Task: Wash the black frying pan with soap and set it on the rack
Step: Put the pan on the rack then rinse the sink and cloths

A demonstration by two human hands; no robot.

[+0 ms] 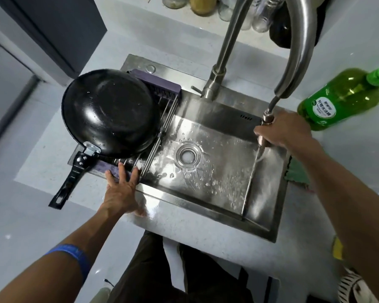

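Black frying pan (pixel 109 112), round and glossy with a riveted black handle, lies upside down on the purple-framed wire rack (pixel 162 110) across the left end of the steel sink (pixel 217 136), left of centre in the frame; bottom-up is probably so water can run off through the bars. Its handle sticks out toward the lower left over the pale countertop (pixel 31 193). The left hand (pixel 120 193) rests with fingers straight and spread on the rack's near edge and the sink rim, holding nothing, apparently steadying the rack. The right hand (pixel 284 132), at right of centre, has its fingers curled around the pull-out spray head (pixel 267 121) of the tall steel tap (pixel 228 47), aiming a thin stream into the wet basin, likely rinsing suds away. A green soap bottle (pixel 341 99) lies tilted at the upper right. The washing looks finished, with the pan already racked
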